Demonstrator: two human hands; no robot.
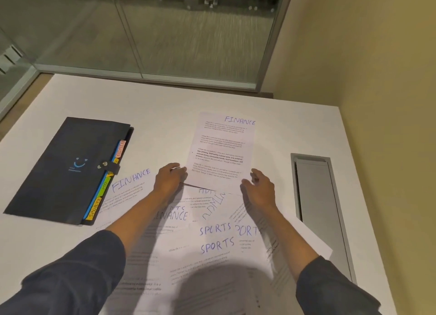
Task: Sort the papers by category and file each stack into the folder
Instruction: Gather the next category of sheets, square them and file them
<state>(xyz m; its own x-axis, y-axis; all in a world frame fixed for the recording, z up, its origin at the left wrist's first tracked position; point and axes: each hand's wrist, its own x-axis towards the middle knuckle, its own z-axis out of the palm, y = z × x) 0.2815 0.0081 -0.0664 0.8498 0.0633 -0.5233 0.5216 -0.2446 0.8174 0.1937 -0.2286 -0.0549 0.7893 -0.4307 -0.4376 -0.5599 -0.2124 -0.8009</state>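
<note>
A sheet headed FINANCE (221, 149) lies at the middle of the white table (146, 97), its near edge slightly raised. My left hand (170, 179) pinches its lower left corner. My right hand (258, 187) is at the lower right corner with relaxed fingers, gripping nothing. Under my arms spreads a loose heap of sheets (215, 244) headed SPORTS, FINANCE and ADMIN, overlapping at angles. Another FINANCE sheet (128, 188) lies beside the dark folder (68, 170). The folder is snapped closed at the left, and coloured tabs (103, 189) stick out of its right edge.
A grey metal cable hatch (316, 196) is set into the table at the right. A glass partition (165, 43) runs behind the table's far edge, and a yellow wall (377, 78) stands to the right. Bare table surface shows beyond the FINANCE sheet.
</note>
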